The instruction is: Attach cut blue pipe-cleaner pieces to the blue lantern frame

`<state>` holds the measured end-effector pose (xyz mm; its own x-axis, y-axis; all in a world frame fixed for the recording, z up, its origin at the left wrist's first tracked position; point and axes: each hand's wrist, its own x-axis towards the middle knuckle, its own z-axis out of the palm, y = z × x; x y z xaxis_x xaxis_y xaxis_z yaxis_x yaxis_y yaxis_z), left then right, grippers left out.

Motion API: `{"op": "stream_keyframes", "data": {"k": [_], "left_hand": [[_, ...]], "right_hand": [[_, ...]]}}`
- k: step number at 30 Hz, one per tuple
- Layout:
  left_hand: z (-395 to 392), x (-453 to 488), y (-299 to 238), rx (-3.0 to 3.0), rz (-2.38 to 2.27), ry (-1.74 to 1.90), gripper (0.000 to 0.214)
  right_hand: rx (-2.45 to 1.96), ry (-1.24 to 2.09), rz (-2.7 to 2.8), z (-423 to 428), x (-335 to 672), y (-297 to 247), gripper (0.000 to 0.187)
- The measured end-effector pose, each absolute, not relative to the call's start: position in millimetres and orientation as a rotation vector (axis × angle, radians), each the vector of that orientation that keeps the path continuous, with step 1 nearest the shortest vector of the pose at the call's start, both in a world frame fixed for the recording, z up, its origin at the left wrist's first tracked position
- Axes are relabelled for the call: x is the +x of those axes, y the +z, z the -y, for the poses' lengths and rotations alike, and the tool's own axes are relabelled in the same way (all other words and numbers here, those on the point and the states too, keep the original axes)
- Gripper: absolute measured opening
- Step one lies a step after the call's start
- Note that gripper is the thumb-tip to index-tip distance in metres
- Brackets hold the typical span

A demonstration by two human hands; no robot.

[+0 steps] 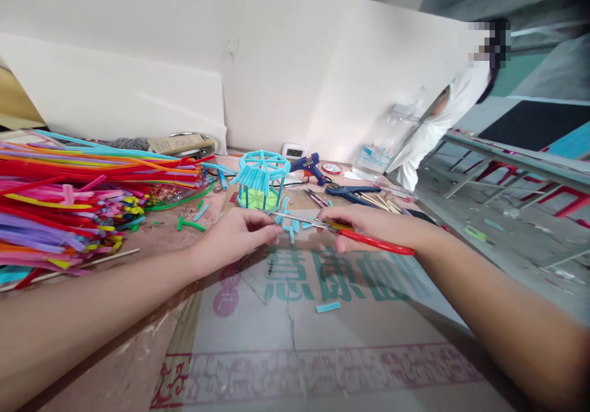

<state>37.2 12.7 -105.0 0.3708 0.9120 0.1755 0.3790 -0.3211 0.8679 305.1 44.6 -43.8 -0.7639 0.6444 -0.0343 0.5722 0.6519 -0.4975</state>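
Note:
In my right hand (353,222) is a pair of scissors (382,243) with red handles, its blades pointing left toward my other hand. My left hand (239,235) is pinched closed near the blade tips; whatever sits between its fingers is too small or hidden to name. Just beyond the hands stands a small cage-like frame (257,179) of light-blue fuzzy pipe cleaners with a green base. Short cut pieces of blue pipe cleaner (286,205) lie around the blades. One more blue piece (328,307) rests nearer me on the printed board (258,332).
Many coloured pipe cleaners (92,181) are heaped at left. Behind the hands lie a blue glue gun (312,167), a small white timer (294,150), dark-blue-handled pliers (353,189) and wooden sticks (385,203). A person in white (461,101) stands at right.

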Motion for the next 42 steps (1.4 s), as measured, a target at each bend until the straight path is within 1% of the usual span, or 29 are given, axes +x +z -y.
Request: {"op": "stream_keyframes", "data": {"k": [3,12,23,29,32,42], "left_hand": [[-12.9,36.8,-105.3,1.893,-1.120,0.876,0.029],[-15.6,36.0,-110.6,1.897,-1.079,0.878,0.031],[-17.0,35.6,-113.2,1.862,-1.064,0.877,0.032],[-16.3,36.1,-112.7,1.845,-1.064,0.880,0.029],[-16.0,36.2,-112.3,1.848,-1.065,0.882,0.028],[-15.8,36.5,-110.4,1.874,-1.091,0.880,0.033]], "right_hand": [[-0.997,0.770,2.856,-45.9,304.2,-42.7,0.036],[-0.993,0.725,2.894,-46.4,303.5,-43.3,0.032],[-0.992,0.725,2.912,-48.8,305.3,-44.8,0.041],[-0.999,0.687,2.901,-49.7,306.1,-46.1,0.038],[-1.002,0.723,2.875,-50.6,305.7,-47.4,0.035],[-1.034,0.785,2.841,-45.4,300.6,-45.1,0.030]]}}
